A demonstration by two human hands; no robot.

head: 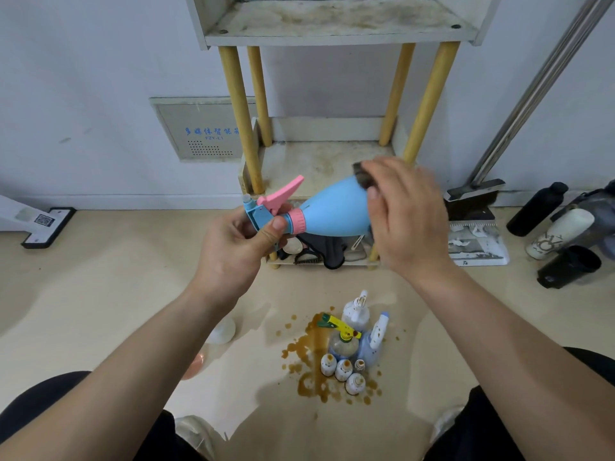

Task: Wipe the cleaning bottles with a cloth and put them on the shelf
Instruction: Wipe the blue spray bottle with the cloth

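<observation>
A light-blue spray bottle point(336, 209) with a pink trigger lies sideways in the air in front of the shelf point(319, 161). My left hand point(239, 244) grips its neck just behind the pink collar. My right hand point(406, 207) holds a dark cloth point(362, 176) against the bottle's wide base and looks blurred. On the floor below stand several dirty bottles point(352, 347): spray bottles and small white ones, in a brown spill.
The shelf has stained white boards on yellow legs; its middle board is bare, its bottom level holds dark items point(319, 252). Black and white flasks point(559, 234) lie at the right, a dustpan point(476, 224) beside them. A white lid point(221, 331) sits on the floor.
</observation>
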